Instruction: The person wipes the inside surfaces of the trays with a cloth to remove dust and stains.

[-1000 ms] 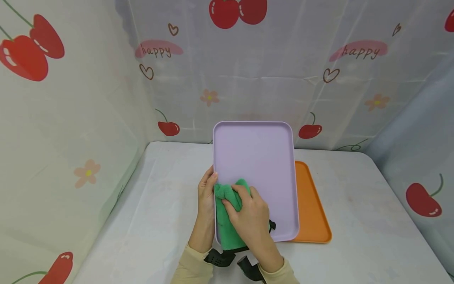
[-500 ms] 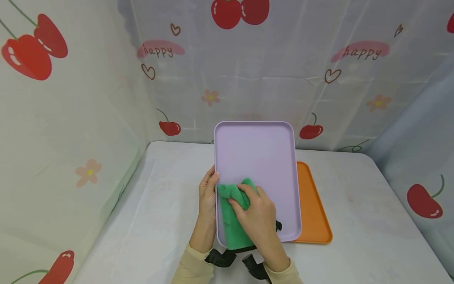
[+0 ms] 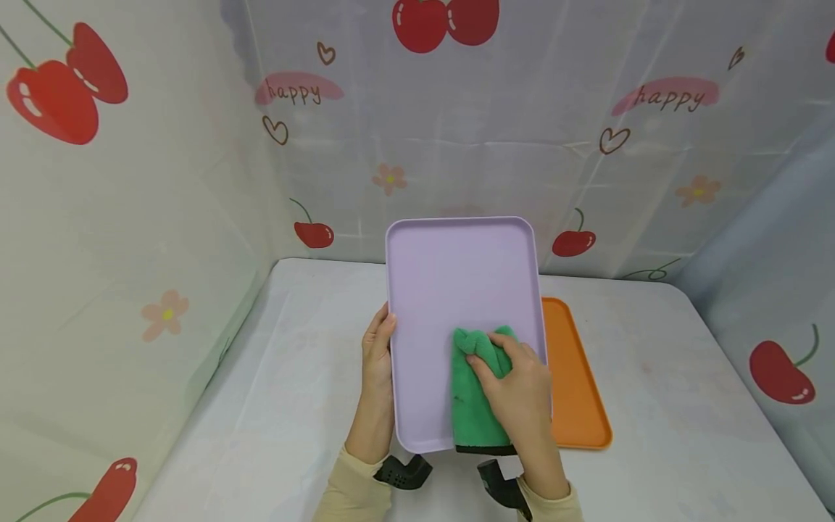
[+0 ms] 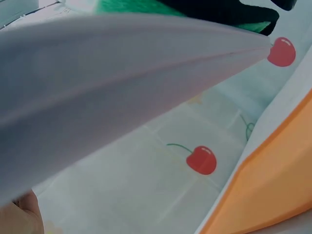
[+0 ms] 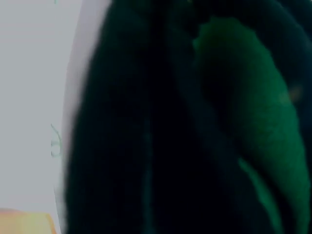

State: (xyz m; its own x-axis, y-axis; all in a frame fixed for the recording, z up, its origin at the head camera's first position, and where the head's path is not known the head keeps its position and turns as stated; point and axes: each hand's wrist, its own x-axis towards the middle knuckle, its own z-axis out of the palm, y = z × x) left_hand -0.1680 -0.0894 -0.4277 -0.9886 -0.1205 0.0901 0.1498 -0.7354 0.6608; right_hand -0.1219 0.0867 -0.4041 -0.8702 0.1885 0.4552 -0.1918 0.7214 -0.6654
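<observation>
A light purple rectangular tray (image 3: pixel 457 283) is held up off the table, its inner face toward the head camera. My left hand (image 3: pixel 377 362) grips its left edge, thumb at the rim and the other fingers partly hidden behind. With my right hand (image 3: pixel 522 391) I pinch a bunched green cloth (image 3: pixel 479 406) against the tray's lower right part. The cloth has a dark border and hangs to the tray's bottom edge. In the left wrist view the tray (image 4: pixel 122 83) appears edge-on, with the green cloth (image 4: pixel 136 7) above it. Dark, blurred folds of cloth (image 5: pixel 258 107) fill most of the right wrist view.
An orange tray (image 3: pixel 574 384) lies on the white table (image 3: pixel 659 377), partly hidden behind the purple tray. Cherry-printed curtains (image 3: pixel 483 145) stand behind and along both sides of the table. Black wrist devices (image 3: pixel 404 473) sit at both wrists.
My right hand has slid the green cloth rightward across the purple tray, from its left side to its lower right. The tray has shifted slightly left; my left hand keeps its grip.
</observation>
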